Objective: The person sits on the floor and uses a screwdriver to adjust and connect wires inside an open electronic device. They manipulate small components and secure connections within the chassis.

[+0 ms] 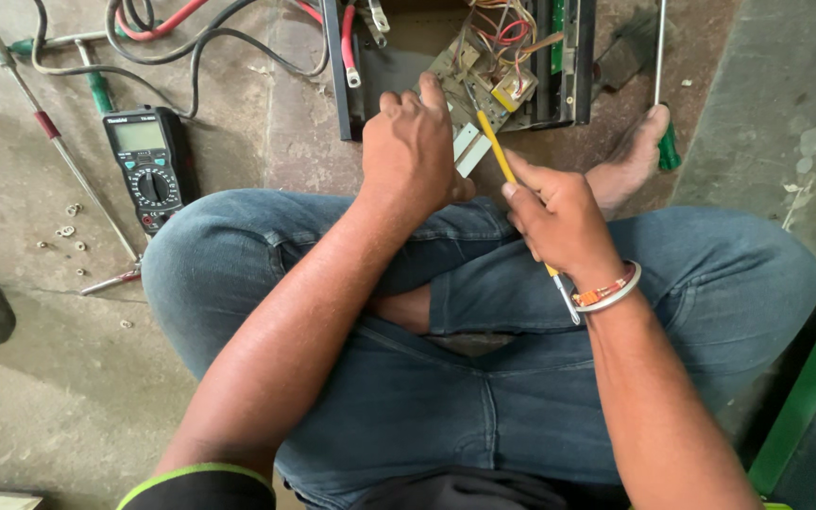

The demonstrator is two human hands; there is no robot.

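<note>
Ideally, the left hand, pressed flat, holds the circuit board steady on the floor while the right hand, pinching the yellow tool, keeps its tip clear of loose wires.

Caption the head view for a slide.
Seated cross-legged, left hand steadies a circuit board while right hand probes it with a yellow tool.

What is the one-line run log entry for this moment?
left hand: on tan circuit board | right hand: holds thin yellow tool | black multimeter: on floor
</note>
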